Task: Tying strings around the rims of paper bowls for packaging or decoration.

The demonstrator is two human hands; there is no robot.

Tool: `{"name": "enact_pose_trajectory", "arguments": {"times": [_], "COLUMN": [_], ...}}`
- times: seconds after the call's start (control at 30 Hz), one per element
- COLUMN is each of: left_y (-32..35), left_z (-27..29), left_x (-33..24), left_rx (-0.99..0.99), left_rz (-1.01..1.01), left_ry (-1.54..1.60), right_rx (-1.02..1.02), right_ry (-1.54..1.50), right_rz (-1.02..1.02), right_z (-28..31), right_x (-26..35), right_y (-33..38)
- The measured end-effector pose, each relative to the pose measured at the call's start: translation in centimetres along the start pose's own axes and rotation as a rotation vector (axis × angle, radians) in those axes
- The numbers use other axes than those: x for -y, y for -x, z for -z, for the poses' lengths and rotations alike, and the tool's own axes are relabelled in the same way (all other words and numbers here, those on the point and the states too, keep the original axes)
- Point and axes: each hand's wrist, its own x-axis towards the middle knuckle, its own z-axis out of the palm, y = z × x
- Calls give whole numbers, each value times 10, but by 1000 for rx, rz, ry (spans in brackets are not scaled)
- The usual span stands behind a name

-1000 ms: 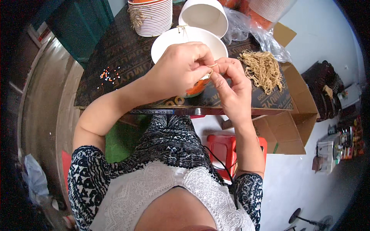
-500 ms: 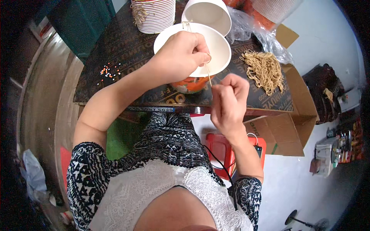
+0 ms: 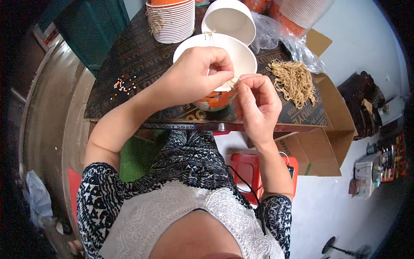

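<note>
An orange paper bucket [image 3: 214, 100] with a white inside stands at the table's near edge. Over its right near rim, my left hand [image 3: 196, 75] pinches a thin tan cord [image 3: 236, 77] between thumb and fingertips. The fingertips of my right hand [image 3: 261, 105] are closed on the same cord, just right of the left fingers. Whether the cord is knotted there is hidden by the fingers. On the far rim, another bit of tan cord [image 3: 210, 34] is tied with loose ends sticking up.
A stack of buckets [image 3: 172, 23] stands far left; another white bucket [image 3: 230, 21] lies tipped behind mine. Small orange and white beads [image 3: 123, 86] are scattered at left. Right are a heap of tan cords [image 3: 295, 82], a clear plastic bag [image 3: 269, 36] and a cardboard box [image 3: 306, 151].
My right hand has moved up, bringing its fingertips close to the left ones. Before, it was apart, pulling the cord taut below the rim.
</note>
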Motion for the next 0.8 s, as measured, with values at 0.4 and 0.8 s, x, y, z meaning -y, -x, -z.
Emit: {"name": "enact_pose_trajectory", "arguments": {"times": [0.4, 0.8], "left_y": [17, 6], "left_z": [-4, -11], "left_x": [-7, 5], "left_rx": [-23, -114], "left_rz": [-355, -391], "left_ry": [-304, -213], "right_rx": [-129, 30], "right_ry": [247, 315], "right_rz": [157, 204], "right_z": [-4, 0], "right_x": [-8, 3], "right_y": [4, 12]}}
